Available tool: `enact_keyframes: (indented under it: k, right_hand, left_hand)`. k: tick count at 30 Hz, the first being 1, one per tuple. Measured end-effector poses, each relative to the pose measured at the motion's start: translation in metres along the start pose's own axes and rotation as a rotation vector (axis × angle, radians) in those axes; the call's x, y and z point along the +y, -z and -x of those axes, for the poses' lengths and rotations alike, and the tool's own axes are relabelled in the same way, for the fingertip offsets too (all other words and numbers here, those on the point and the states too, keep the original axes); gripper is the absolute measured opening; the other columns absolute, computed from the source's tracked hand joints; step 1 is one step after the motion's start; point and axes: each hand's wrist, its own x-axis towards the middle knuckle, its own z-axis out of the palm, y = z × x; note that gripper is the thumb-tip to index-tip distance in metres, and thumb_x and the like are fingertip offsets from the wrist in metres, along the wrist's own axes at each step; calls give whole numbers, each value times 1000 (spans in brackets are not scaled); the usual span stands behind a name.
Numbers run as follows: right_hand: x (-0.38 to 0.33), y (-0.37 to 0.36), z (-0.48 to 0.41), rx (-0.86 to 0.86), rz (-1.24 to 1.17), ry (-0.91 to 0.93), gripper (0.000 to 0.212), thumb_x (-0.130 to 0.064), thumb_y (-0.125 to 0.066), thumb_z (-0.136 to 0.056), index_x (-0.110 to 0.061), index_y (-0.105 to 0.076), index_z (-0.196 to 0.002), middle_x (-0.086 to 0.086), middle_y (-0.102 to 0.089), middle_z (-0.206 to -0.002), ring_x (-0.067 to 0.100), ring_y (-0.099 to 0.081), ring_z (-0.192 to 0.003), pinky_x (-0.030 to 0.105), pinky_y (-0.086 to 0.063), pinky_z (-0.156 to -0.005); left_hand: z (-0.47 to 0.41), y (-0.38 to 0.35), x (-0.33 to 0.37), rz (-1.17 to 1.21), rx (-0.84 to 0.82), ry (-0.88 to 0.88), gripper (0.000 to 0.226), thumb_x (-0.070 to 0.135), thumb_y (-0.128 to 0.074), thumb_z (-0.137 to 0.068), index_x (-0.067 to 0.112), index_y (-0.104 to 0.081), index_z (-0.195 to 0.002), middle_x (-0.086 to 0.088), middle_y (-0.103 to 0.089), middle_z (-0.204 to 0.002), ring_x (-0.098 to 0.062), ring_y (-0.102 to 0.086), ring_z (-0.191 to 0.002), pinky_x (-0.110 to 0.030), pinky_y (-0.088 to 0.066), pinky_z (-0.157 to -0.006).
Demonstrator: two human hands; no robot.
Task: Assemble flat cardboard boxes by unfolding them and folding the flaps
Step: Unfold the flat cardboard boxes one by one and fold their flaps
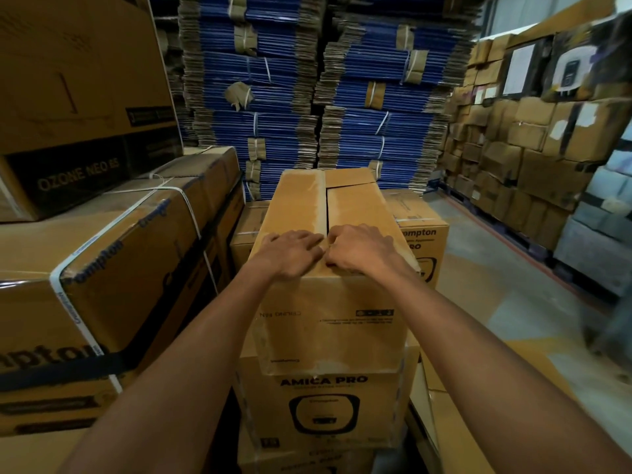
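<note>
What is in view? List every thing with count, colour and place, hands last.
top box: one, brown, centre, on the printed box; top flaps folded down to a middle seam
printed box: one, brown with dark print, under the top box
strapped box: one, brown with white straps, left
large box: one, brown and black, upper left
flat bundles: many, blue with brown edges, stacked at the back
stacked boxes: many, brown, along the right
floor: grey, right
left hand: one, flat on the top box, left of the seam
right hand: one, on the top box, fingers bent at the seam
</note>
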Motion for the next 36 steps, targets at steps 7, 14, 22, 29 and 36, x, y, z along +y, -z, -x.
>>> enact_keyframes:
  k: [7,14,22,29,36]
  right_hand:
    - [-6,-5,3,38,168,90,39,-33,-57,-97,-31,-56,-136,8,-58,-125,36,-56,-114,57,-49,-96]
    - [6,-1,11,229,387,281,29,-22,-57,-100,-20,-62,-128,8,-63,-113,30,-63,-103,41,-47,-77]
    - [28,35,7,246,168,343,37,-8,-67,-93,-21,-67,-128,7,-71,-112,25,-68,-96,32,-52,-71]
    - [43,37,-1,305,133,322,43,-3,-60,-93,-28,-66,-127,7,-70,-109,29,-65,-97,39,-52,-72]
    - [61,71,-14,200,-13,333,26,-17,-54,-102,-31,-66,-120,-1,-67,-108,20,-56,-100,39,-50,-78]
  left_hand:
    - [2,2,2,-16,25,-25,52,47,-22,-107,36,-29,-157,3,-30,-164,-18,-27,-149,-53,-19,-120]
    - [4,4,2,17,29,1,61,60,-20,-104,35,-25,-159,2,-28,-164,-21,-28,-149,-51,-20,-120]
    - [-6,30,46,157,-55,-36,52,61,-40,-100,30,-49,-141,-6,-49,-144,-27,-48,-125,-50,-33,-109]
    - [-32,28,84,491,-83,28,37,47,-78,-72,25,-69,-101,1,-69,-103,-21,-63,-98,-43,-51,-96]
    - [-32,42,79,655,94,106,51,33,-96,-63,13,-72,-103,-2,-72,-101,-22,-64,-100,-39,-53,-93]
